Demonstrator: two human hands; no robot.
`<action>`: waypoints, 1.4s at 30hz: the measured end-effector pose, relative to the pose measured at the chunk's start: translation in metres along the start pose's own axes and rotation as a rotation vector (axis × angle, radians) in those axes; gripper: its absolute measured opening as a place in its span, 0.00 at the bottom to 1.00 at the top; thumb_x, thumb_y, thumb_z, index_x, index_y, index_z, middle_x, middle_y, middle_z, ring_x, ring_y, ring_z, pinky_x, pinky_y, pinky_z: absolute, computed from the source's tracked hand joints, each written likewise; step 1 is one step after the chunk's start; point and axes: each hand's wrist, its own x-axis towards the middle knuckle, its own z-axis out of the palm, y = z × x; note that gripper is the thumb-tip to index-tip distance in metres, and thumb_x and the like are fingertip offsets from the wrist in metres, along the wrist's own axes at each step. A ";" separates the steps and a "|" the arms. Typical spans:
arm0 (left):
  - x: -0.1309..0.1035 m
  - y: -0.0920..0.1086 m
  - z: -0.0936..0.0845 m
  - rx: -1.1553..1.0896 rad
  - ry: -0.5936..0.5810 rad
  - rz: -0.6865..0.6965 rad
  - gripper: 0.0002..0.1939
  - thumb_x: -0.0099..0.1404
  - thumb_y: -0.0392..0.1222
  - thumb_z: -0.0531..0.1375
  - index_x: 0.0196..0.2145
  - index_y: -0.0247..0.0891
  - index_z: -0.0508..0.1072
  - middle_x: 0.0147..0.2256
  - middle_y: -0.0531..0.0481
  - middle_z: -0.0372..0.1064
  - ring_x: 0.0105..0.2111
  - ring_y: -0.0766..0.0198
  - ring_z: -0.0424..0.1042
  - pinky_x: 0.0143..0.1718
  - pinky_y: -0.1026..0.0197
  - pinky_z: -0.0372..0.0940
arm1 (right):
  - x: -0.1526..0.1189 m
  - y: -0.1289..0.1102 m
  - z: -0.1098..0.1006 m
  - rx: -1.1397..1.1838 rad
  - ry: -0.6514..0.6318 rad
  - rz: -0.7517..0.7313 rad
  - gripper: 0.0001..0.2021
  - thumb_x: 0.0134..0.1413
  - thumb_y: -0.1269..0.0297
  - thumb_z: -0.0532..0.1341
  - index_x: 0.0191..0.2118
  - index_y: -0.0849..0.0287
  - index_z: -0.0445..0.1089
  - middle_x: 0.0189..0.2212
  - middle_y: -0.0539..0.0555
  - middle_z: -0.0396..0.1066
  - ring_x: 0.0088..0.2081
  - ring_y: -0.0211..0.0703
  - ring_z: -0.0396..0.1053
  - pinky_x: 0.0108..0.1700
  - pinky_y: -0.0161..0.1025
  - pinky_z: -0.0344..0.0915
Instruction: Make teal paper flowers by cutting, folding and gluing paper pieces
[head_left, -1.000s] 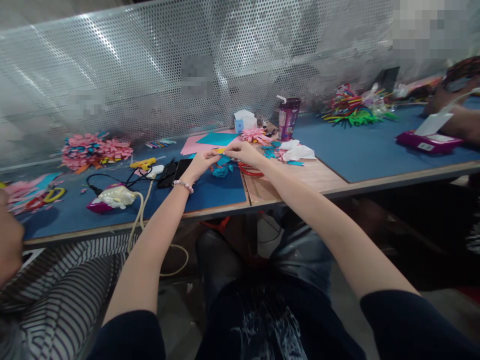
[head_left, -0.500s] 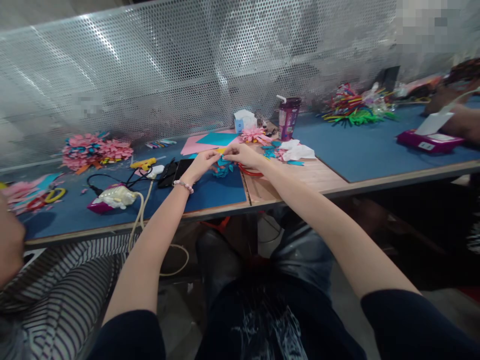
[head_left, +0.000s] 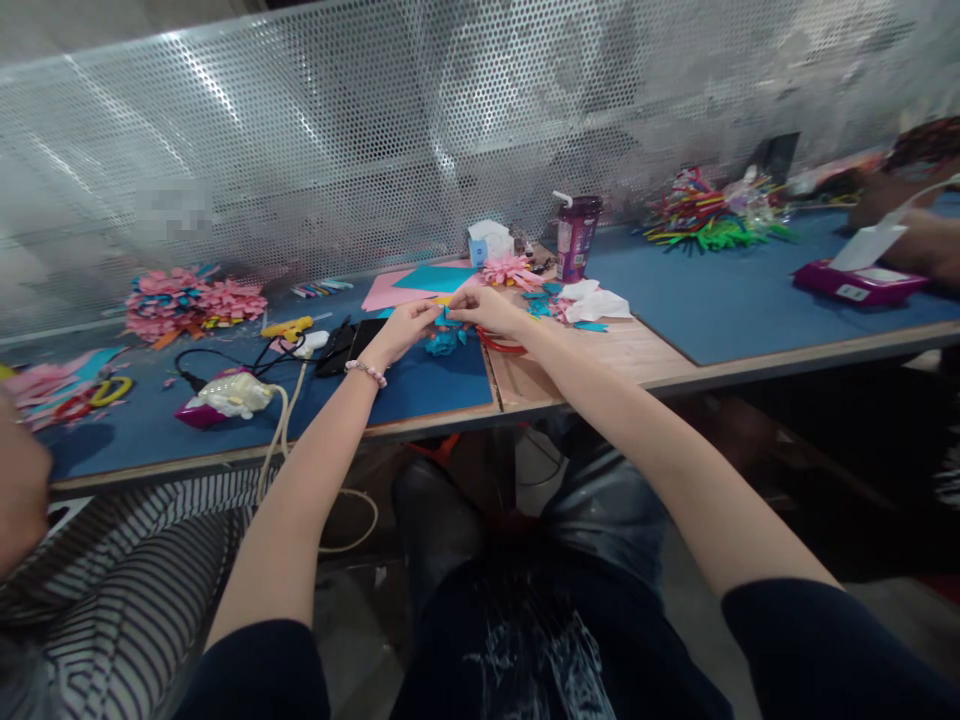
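My left hand (head_left: 407,329) and my right hand (head_left: 484,308) meet above the blue mat, fingertips pinched close together. Between them is a small blue paper piece (head_left: 444,314), held by both hands. Just below lies a clump of blue paper pieces (head_left: 444,343), partly overlapped by the fingers. Red-handled scissors (head_left: 501,344), mostly covered by my right hand and wrist, rest beside it. Behind the hands are a blue paper sheet (head_left: 433,277) and a pink paper sheet (head_left: 384,289). A black phone-like object (head_left: 341,350) is left of my left hand.
A purple cup with a straw (head_left: 576,240), a tissue pack (head_left: 490,243) and white crumpled tissue (head_left: 596,302) stand or lie to the right. At left are a yellow glue gun (head_left: 287,328), cables and a power strip (head_left: 217,400). Other people sit at both sides.
More of the blue paper piece shows between my fingertips, and the fingers have shifted slightly. Both arms stay nearly where they were.
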 end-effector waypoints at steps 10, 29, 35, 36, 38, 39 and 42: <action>-0.001 0.001 0.000 -0.066 0.026 0.001 0.13 0.53 0.39 0.68 0.34 0.35 0.70 0.33 0.49 0.71 0.34 0.64 0.73 0.32 0.64 0.64 | -0.001 -0.001 -0.001 0.027 -0.014 0.014 0.11 0.46 0.64 0.69 0.34 0.63 0.69 0.27 0.50 0.74 0.29 0.34 0.70 0.30 0.30 0.68; -0.003 0.005 0.001 0.025 0.040 0.071 0.18 0.53 0.46 0.68 0.39 0.33 0.75 0.35 0.45 0.74 0.34 0.64 0.71 0.34 0.63 0.64 | 0.000 0.002 -0.003 -0.002 -0.093 0.012 0.13 0.44 0.61 0.69 0.32 0.64 0.71 0.23 0.47 0.69 0.24 0.31 0.64 0.27 0.29 0.65; -0.003 0.003 0.000 0.080 0.022 0.109 0.18 0.52 0.45 0.68 0.39 0.33 0.75 0.36 0.45 0.75 0.33 0.64 0.71 0.33 0.63 0.64 | 0.000 0.005 -0.002 0.005 -0.090 0.016 0.12 0.43 0.63 0.69 0.33 0.64 0.70 0.26 0.47 0.71 0.25 0.31 0.66 0.28 0.30 0.67; -0.003 0.003 -0.001 0.086 0.021 0.110 0.18 0.52 0.45 0.68 0.39 0.33 0.75 0.36 0.45 0.75 0.33 0.64 0.71 0.32 0.63 0.64 | 0.000 0.005 -0.002 0.006 -0.090 0.016 0.12 0.43 0.62 0.69 0.33 0.64 0.70 0.26 0.47 0.71 0.25 0.31 0.66 0.28 0.29 0.67; -0.002 0.002 -0.001 0.093 0.026 0.104 0.17 0.53 0.44 0.68 0.39 0.34 0.75 0.35 0.46 0.75 0.33 0.64 0.71 0.32 0.63 0.63 | 0.000 0.006 -0.001 0.007 -0.097 0.014 0.12 0.44 0.62 0.69 0.33 0.63 0.70 0.26 0.47 0.71 0.25 0.31 0.66 0.28 0.29 0.67; -0.002 0.001 -0.002 0.097 0.033 0.099 0.17 0.53 0.44 0.68 0.39 0.34 0.75 0.35 0.46 0.75 0.32 0.64 0.71 0.31 0.63 0.63 | -0.001 0.006 -0.001 0.008 -0.103 0.011 0.13 0.44 0.62 0.70 0.33 0.63 0.70 0.26 0.47 0.71 0.25 0.31 0.66 0.28 0.30 0.67; -0.002 0.000 -0.002 0.121 0.043 0.086 0.16 0.53 0.44 0.68 0.39 0.35 0.75 0.35 0.46 0.75 0.32 0.63 0.71 0.30 0.63 0.63 | -0.001 0.006 -0.001 0.005 -0.113 0.002 0.13 0.44 0.62 0.69 0.34 0.63 0.71 0.26 0.47 0.71 0.25 0.31 0.66 0.28 0.29 0.67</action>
